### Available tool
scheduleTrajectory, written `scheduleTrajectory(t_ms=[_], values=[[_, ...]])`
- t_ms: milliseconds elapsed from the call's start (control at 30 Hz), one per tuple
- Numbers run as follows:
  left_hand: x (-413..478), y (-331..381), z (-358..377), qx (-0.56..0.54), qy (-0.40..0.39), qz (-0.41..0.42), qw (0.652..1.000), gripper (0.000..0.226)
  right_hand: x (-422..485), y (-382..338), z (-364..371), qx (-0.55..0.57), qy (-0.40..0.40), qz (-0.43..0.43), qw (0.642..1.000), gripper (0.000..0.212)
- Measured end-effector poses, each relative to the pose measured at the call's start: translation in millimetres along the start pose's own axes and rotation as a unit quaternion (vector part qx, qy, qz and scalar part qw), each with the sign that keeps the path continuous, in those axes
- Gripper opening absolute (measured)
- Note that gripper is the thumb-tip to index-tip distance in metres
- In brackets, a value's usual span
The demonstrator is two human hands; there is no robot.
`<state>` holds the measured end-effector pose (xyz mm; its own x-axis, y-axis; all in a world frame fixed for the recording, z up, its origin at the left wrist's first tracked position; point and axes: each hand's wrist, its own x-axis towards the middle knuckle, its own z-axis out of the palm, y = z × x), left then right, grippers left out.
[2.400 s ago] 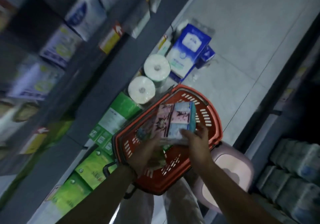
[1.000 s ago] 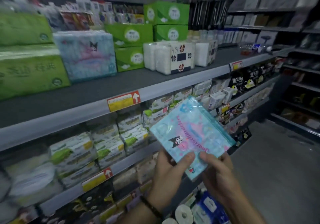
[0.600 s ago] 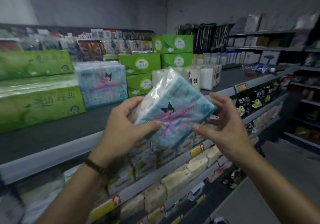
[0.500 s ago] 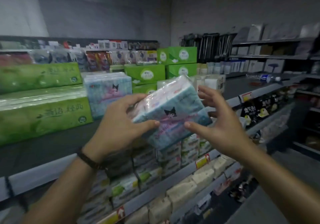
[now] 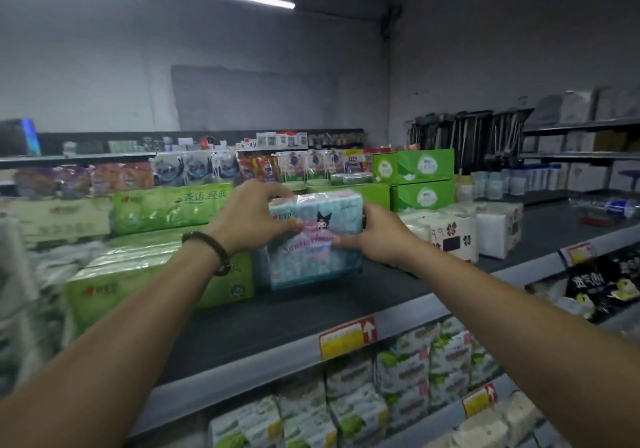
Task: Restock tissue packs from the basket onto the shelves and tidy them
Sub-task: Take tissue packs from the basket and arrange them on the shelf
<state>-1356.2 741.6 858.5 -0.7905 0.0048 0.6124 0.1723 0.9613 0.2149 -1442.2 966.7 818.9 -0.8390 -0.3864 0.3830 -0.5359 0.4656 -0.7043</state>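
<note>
Presently, both hands hold one blue tissue pack upright over the dark top shelf, roughly midway along the shelf's visible length and set back from its front edge. The pack's printed face, with a black cartoon figure and pink script, points outward from the shelf. Its lower edge sits at the shelf surface; whether it actually touches cannot be confirmed. The left hand grips the pack's upper left corner: the fingers are curled over the top and the thumb is pressed on the printed face. The right hand grips the right side: the thumb lies on the face and the fingers wrap behind, out of sight. A dark beaded bracelet circles the left wrist. On the shelf, a large green tissue pack stands just beside the blue pack toward the shelf's left end. White packs with a flower label stand toward the shelf's right end, near the right hand. Green boxes are stacked at the back of the shelf. A yellow and red price tag is fixed to the shelf's front edge. Small green and white packs fill the level under the shelf.
</note>
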Motion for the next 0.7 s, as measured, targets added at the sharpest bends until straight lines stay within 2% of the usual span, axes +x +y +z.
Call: scheduleTrajectory(t_ms=[100, 200, 367, 433, 533, 700], values=[[-2.8, -14.0, 14.4, 0.055, 0.019, -0.012, 0.998, 0.055, 13.9, -3.9, 21.8, -0.015, -0.010, 0.019, 1.000, 0.041], [-3.6, -31.0, 30.5, 0.081, 0.030, -0.060, 0.994, 0.059, 23.2, -5.0, 41.5, -0.036, 0.004, 0.038, 0.999, 0.035], [-17.5, -37.9, 50.7, 0.102, 0.061, -0.057, 0.991, 0.062, 18.7, -0.3, 59.3, -0.033, 0.018, 0.054, 0.998, 0.038], [-23.7, -38.9, 52.7, 0.125, 0.082, -0.067, 0.986, 0.063, 15.3, 3.0, 59.1, -0.011, 0.009, 0.053, 0.998, 0.048], [-28.6, -38.1, 54.8, 0.135, 0.072, -0.084, 0.985, 0.066, 10.8, 8.1, 57.6, 0.013, 0.002, 0.059, 0.998, 0.065], [-37.1, -26.9, 60.6, 0.144, 0.080, -0.116, 0.980, 0.073, -3.6, 8.0, 54.1, 0.047, -0.030, 0.056, 0.997, 0.056]])
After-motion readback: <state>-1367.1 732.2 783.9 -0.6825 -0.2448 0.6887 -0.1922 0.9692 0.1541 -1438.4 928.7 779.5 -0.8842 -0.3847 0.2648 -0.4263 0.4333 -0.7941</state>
